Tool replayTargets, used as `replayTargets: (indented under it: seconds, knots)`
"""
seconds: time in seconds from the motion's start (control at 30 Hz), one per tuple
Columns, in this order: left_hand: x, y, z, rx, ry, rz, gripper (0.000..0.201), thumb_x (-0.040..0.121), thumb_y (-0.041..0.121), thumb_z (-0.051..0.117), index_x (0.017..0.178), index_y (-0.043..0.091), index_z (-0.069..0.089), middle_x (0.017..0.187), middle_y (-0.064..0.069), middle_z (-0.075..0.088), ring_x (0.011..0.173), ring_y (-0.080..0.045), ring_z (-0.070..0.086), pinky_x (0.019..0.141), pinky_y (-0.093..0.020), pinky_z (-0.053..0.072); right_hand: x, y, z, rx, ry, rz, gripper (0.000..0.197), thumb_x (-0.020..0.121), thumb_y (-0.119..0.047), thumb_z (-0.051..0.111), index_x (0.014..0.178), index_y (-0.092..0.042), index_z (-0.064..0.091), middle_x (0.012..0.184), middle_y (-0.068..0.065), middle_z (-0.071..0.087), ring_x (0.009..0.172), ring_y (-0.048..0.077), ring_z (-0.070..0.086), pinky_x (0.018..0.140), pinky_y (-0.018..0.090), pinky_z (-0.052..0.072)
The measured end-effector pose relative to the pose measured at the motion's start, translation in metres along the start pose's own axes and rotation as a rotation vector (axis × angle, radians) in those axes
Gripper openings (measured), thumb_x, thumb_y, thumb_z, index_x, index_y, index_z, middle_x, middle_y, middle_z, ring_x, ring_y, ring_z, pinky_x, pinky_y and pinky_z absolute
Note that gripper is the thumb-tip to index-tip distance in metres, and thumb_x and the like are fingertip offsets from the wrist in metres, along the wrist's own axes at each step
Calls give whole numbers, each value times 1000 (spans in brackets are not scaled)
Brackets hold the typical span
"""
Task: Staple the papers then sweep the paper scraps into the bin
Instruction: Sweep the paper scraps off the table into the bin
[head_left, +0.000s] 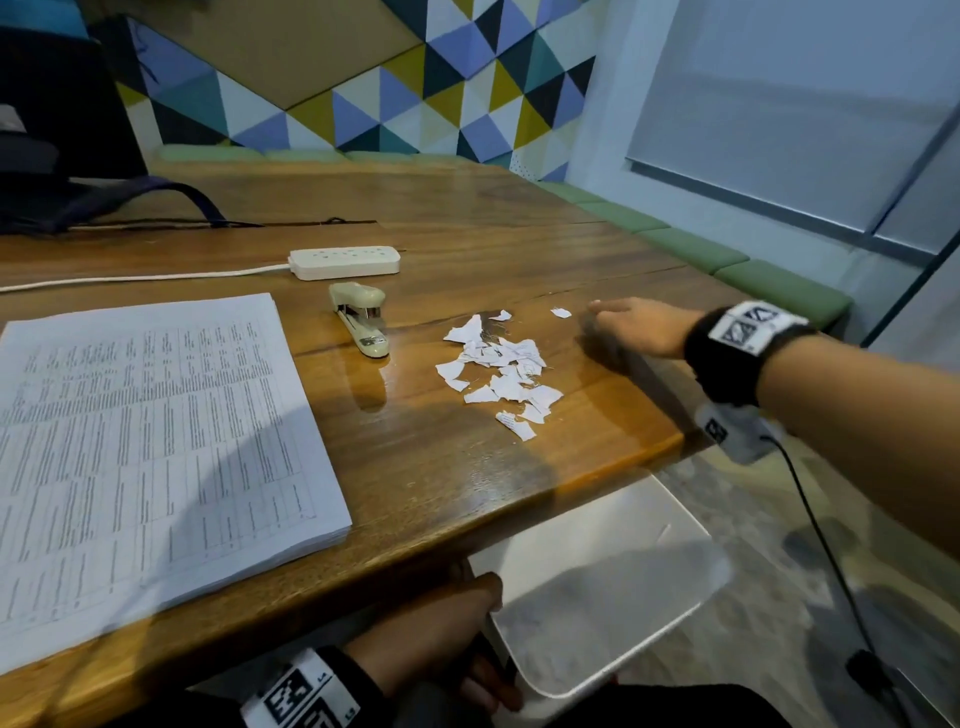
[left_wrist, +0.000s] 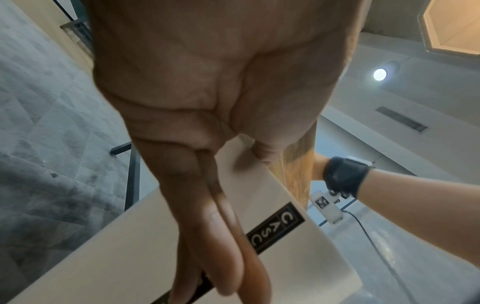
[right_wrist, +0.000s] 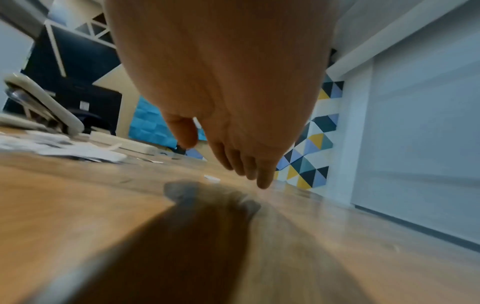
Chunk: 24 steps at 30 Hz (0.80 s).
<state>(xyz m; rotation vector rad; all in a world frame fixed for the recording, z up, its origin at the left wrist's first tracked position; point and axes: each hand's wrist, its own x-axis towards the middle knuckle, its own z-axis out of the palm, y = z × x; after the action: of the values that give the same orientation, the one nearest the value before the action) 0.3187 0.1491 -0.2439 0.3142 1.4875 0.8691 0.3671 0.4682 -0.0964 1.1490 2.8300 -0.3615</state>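
Torn white paper scraps (head_left: 501, 371) lie in a loose pile on the wooden table (head_left: 426, 467) near its right front corner, with one stray scrap (head_left: 560, 313) farther back. My right hand (head_left: 602, 322) hovers low just right of the pile, fingers straight and together, holding nothing; it looks blurred. Below the table's front edge my left hand (head_left: 467, 634) grips the rim of a white bin (head_left: 597, 582), thumb on top and fingers (left_wrist: 207, 216) under the rim. A beige stapler (head_left: 361, 317) sits left of the scraps. The thick stack of printed papers (head_left: 145, 447) lies at the front left.
A white power strip (head_left: 345, 261) with its cord lies behind the stapler. A dark bag (head_left: 78, 202) sits at the far left of the table. Green bench cushions (head_left: 727, 260) run along the table's right side, beside the wall.
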Motion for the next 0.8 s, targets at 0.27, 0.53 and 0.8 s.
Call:
replayTargets:
  seconds: [0.27,0.53,0.8]
  knots:
    - [6,-3,-2,-48,27,25,30,102,27,39,100,1,54,88,-34,75,68,-38,71,53,-30,52,38,-50,6,-29,-158,30,33,105,-35,34,105,-16,61,105,9,63,111,34,59,95,39,39]
    - [6,-3,-5,-38,-2,33,28,102,25,38,93,5,56,82,-27,72,57,-31,70,55,-30,54,-47,-55,28,-87,-202,-211,56,110,-42,24,163,-26,18,171,-10,10,156,12,19,123,29,10]
    - [3,-7,-6,-49,-25,21,36,97,21,42,119,-6,51,94,-34,75,65,-38,76,54,-30,59,-114,-47,50,-90,-196,-339,63,105,-38,31,163,-19,17,172,-5,6,157,7,8,126,25,4]
